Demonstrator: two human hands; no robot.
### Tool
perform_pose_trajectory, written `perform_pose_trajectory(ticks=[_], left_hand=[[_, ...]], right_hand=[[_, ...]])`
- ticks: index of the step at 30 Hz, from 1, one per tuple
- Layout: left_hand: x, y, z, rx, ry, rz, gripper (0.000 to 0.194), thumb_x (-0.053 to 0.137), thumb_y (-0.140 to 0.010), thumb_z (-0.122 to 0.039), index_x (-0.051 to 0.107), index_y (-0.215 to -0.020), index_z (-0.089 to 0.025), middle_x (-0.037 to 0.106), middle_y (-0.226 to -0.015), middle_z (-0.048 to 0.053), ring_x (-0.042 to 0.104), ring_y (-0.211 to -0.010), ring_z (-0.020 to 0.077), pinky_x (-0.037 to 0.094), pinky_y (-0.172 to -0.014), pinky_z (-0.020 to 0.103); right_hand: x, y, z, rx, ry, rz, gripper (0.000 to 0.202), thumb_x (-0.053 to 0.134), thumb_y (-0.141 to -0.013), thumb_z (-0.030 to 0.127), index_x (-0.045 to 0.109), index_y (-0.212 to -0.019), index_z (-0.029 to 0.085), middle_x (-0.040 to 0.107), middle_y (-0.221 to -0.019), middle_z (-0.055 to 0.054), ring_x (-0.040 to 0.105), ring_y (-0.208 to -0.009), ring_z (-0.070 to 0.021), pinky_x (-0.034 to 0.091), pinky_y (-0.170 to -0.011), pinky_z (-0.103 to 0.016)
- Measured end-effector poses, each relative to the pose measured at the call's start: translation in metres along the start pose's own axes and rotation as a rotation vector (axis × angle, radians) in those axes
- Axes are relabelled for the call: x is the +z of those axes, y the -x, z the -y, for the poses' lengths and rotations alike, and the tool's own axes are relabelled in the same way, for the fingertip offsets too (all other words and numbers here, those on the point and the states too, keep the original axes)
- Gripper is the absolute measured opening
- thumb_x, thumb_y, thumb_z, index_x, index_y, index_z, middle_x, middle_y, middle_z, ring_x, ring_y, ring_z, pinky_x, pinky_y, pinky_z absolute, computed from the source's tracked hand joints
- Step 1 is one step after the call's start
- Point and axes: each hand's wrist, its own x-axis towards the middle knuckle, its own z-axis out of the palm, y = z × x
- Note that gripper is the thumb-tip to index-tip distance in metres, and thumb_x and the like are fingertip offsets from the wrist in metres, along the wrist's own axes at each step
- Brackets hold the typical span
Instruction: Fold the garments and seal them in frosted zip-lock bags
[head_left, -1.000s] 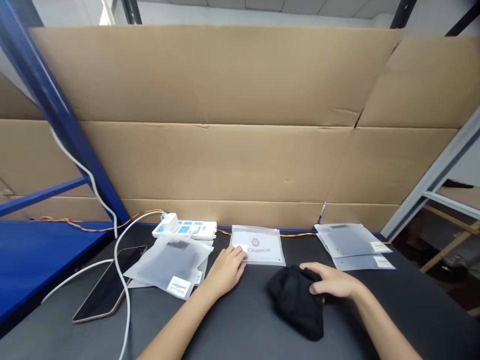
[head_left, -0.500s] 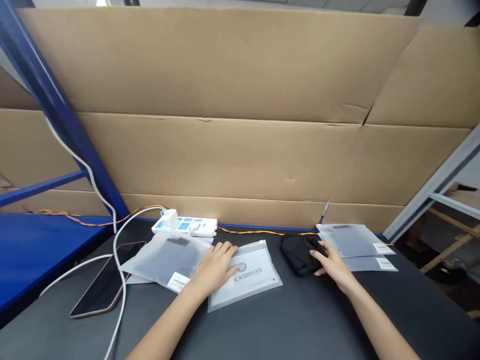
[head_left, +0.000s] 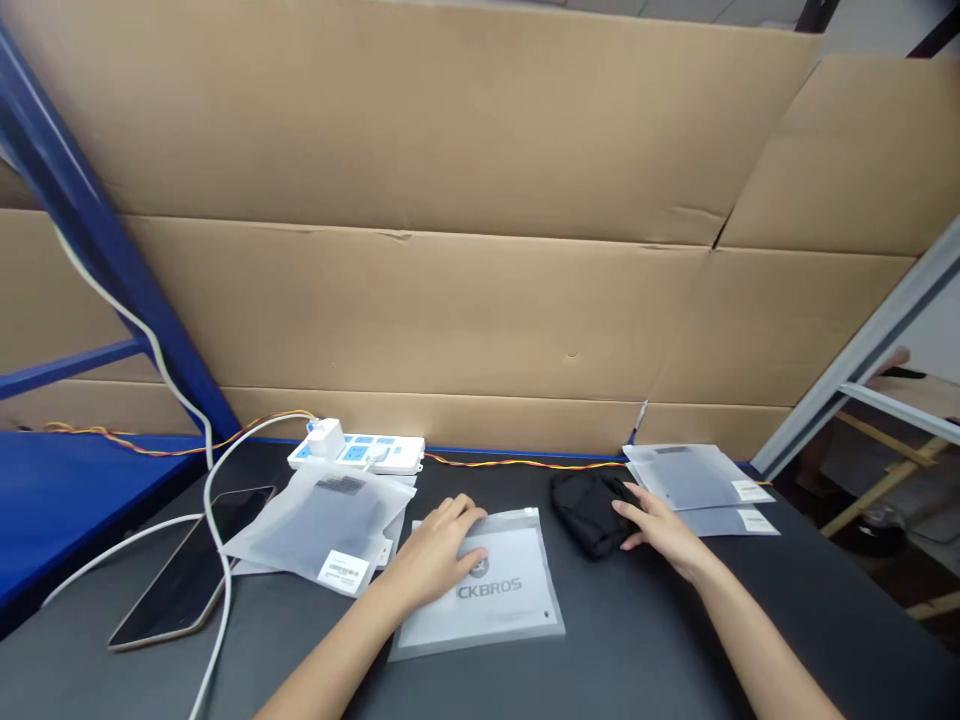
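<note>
My left hand [head_left: 441,553] lies over the upper left part of a frosted plastic zip bag [head_left: 517,575] with dark printed lettering. Its fingers are stretched out flat with the thumb apart. Farther right, my right hand [head_left: 654,522] has its fingers and thumb closed on the right edge of a folded black fabric item [head_left: 589,510]; what kind of item it is I cannot make out. Left of my left hand lie overlapping frosted bags [head_left: 319,525] with a barcode label. More labelled frosted bags [head_left: 690,478] rest just beyond my right hand.
A white power strip [head_left: 386,455] with a plugged-in adapter stands at the back. A white cable [head_left: 217,540] crosses a dark tablet or phone [head_left: 191,570] on the left. A pen [head_left: 637,422] leans by the cardboard wall [head_left: 465,320]. Blue frame posts [head_left: 120,210] stand left.
The printed zip bag has slid toward me and turned slightly under my left hand, which moved with it. My right hand stays at the black fabric item. The whole view has shifted slightly.
</note>
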Motion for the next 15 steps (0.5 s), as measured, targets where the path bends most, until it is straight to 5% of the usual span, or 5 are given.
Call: perform_pose_trajectory(ticks=[5, 9, 15], left_hand=[[0.001, 0.004, -0.018, 0.084, 0.162, 0.086, 0.026, 0.068, -0.083, -0.021, 0.058, -0.105, -0.028, 0.058, -0.112, -0.001, 0.057, -0.105, 0.0225, 0.046, -0.084, 0.031], [0.008, 0.003, -0.030, 0.187, 0.055, 0.048, 0.010, 0.058, -0.091, -0.015, 0.055, -0.087, -0.023, 0.060, -0.097, 0.000, 0.055, -0.092, 0.0204, 0.042, -0.082, 0.032], [0.002, 0.005, -0.036, 0.254, 0.056, 0.099, 0.010, 0.052, -0.097, -0.017, 0.057, -0.091, -0.024, 0.060, -0.095, 0.002, 0.051, -0.095, 0.0219, 0.041, -0.086, 0.034]], right_hand=[[0.001, 0.000, 0.001, 0.020, 0.002, 0.035, 0.058, 0.070, -0.082, 0.046, 0.055, -0.132, 0.021, 0.057, -0.135, -0.014, 0.067, -0.097, -0.0273, 0.065, -0.058, -0.032], [0.011, 0.011, 0.011, -0.030, 0.017, 0.146, 0.059, 0.071, -0.082, 0.046, 0.051, -0.133, 0.024, 0.057, -0.134, -0.011, 0.068, -0.092, -0.0238, 0.065, -0.057, -0.031], [0.028, 0.024, 0.020, -0.020, 0.005, 0.344, 0.067, 0.074, -0.080, 0.042, 0.043, -0.137, 0.029, 0.055, -0.135, -0.010, 0.070, -0.066, -0.0142, 0.064, -0.056, -0.033]])
